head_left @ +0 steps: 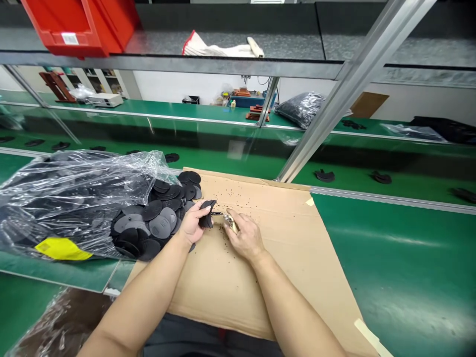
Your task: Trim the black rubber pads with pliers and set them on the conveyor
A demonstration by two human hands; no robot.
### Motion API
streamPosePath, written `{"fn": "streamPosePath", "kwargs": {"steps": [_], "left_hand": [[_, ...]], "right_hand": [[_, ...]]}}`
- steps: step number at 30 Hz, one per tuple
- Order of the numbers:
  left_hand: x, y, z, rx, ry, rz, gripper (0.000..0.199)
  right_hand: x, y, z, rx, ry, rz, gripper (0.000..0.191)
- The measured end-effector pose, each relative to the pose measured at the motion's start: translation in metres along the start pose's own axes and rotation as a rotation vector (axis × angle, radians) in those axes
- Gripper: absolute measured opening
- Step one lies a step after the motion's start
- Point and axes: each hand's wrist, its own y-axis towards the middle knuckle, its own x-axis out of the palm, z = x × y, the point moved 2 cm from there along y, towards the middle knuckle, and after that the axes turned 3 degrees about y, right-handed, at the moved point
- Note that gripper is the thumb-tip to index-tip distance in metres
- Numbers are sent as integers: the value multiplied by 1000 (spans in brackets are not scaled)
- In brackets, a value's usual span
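Speckled cardboard (293, 258) lay centre-frame; left hand (192, 224) pinched a black piece (207, 219), right hand (246, 237) gripped pliers (229, 219); many discs (160, 226) apparently remained, centre-left.

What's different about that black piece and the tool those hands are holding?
The black piece looks dark; the tool shows silvery and cream parts. The left hand holds the black piece; the right hand grips the tool. Both are over the cardboard.

No text readable. White label (69, 38) on red bin (121, 27), yellow label (62, 248) on clear bag (78, 181): print illegible.
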Motion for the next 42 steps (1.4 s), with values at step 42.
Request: {"fn": "streamPosePath", "kwargs": {"steps": [42], "left_hand": [[-4, 8, 3, 46, -139, 76, 39]], "right_hand": [[0, -1, 2, 169, 213, -3, 31]]}}
